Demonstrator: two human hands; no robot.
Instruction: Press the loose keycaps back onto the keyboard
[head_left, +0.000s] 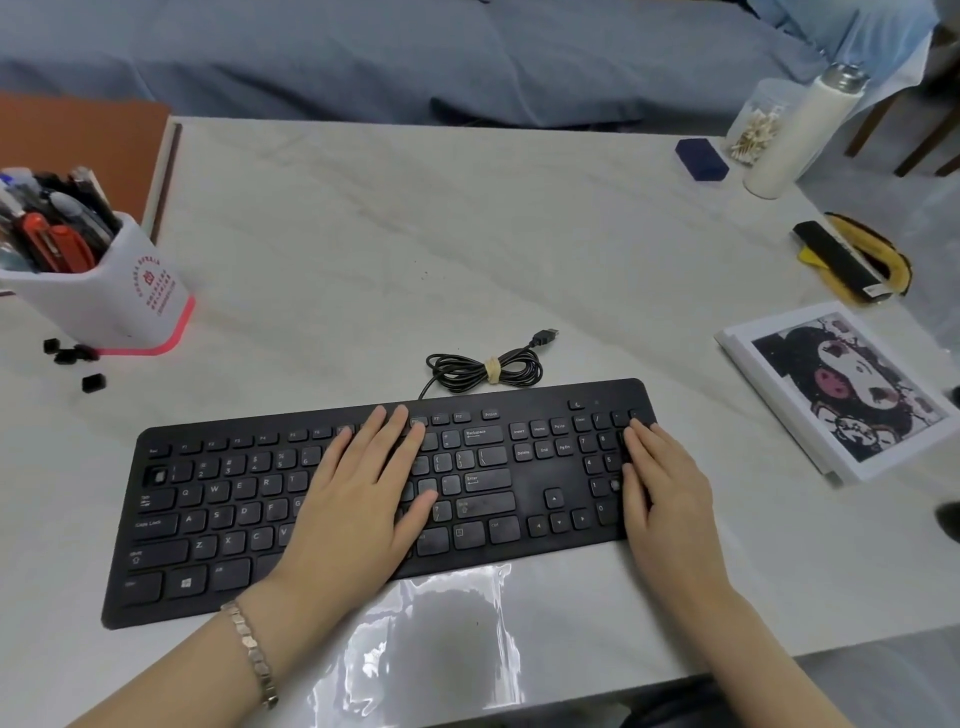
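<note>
Two flat, straight-fingered hands, left (358, 499) and right (670, 493), on keyboard (234, 499) atop pale marble table (363, 234).

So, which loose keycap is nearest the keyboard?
The lone keycap, lying apart toward the keyboard; the others cluster at the pen cup's pink base.

Wide stretch of surface (415, 234) behind the keyboard (322, 499): you can pass there. Coiled cable (485, 370) lies just past its far edge. Left: pen holder (111, 291) stands just beside the loose keycaps (93, 383). Right: printed picture (841, 395) near the keyboard's end.
</note>
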